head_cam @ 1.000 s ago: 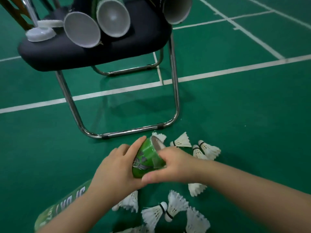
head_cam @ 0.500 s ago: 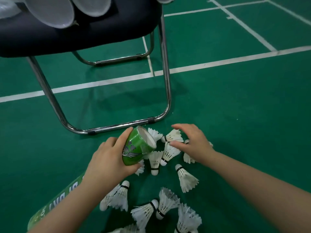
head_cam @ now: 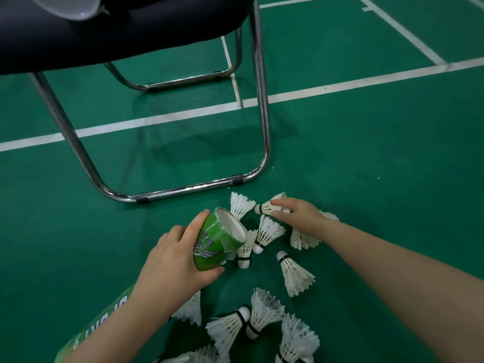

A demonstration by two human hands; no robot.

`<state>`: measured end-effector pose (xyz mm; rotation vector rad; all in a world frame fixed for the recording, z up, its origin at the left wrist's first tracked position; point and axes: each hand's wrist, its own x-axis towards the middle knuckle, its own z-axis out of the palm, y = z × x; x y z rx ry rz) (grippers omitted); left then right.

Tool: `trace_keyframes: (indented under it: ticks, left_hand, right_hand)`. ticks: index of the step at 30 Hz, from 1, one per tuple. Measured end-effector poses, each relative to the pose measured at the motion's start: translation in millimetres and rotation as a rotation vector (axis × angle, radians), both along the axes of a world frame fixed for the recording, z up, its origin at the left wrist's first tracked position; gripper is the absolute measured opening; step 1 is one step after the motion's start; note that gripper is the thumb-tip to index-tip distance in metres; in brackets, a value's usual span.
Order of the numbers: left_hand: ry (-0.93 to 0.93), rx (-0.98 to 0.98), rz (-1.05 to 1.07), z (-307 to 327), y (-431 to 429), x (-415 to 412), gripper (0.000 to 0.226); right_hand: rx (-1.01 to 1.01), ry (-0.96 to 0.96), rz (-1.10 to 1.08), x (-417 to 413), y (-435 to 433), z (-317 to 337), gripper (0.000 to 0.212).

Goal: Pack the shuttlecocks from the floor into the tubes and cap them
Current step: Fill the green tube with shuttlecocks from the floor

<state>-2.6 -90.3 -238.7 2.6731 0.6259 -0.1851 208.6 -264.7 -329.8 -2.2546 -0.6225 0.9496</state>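
Note:
My left hand [head_cam: 172,265] grips a green tube [head_cam: 217,242] near its open end, which is tilted up and to the right. My right hand [head_cam: 298,216] rests on a white shuttlecock [head_cam: 267,207] at the far side of the pile, fingers closing around its feathers. Several more white shuttlecocks [head_cam: 296,276] lie scattered on the green floor between and below my arms. A second green tube [head_cam: 102,328] lies on the floor under my left forearm, mostly hidden.
A chair with a dark seat [head_cam: 125,35] and chrome legs [head_cam: 183,191] stands just beyond the pile. An open tube end [head_cam: 76,6] pokes over the seat at the top left. White court lines [head_cam: 340,87] cross the floor.
My right hand left the tube's mouth and reached right to the far shuttlecocks, now lying on one. The view tilted down, so the chair moved up out of frame.

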Motion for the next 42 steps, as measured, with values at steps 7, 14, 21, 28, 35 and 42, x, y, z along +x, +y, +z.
trace_keyframes:
  ticks: [7,14,21,28,35,42]
  left_hand:
    - [-0.012,0.069,-0.039,2.4,-2.8,2.3,0.103]
    - [-0.055,0.065,-0.031,6.2,-12.2,6.0,0.102]
    - [-0.120,0.071,-0.052,17.4,-19.9,6.4,0.102]
    - [-0.135,0.100,-0.134,12.1,-16.4,-1.4,0.094]
    - [-0.077,0.206,-0.219,-2.7,-21.9,-14.4,0.092]
    - [0.029,0.141,-0.146,-10.3,-30.9,-14.0,0.091]
  right_hand:
    - [0.393,-0.240,-0.312,-28.3,-4.0,45.5,0.009]
    - [0.775,-0.312,-0.245,-83.4,8.8,92.2,0.032]
    - [0.742,-0.150,-0.148,-99.5,13.1,100.3,0.017]
    - [0.625,0.058,0.089,-105.6,6.7,104.7,0.037]
    - [0.268,-0.051,0.544,-106.6,5.5,95.6,0.055]
    - [0.353,0.095,0.325,-101.8,-0.8,82.7,0.026]
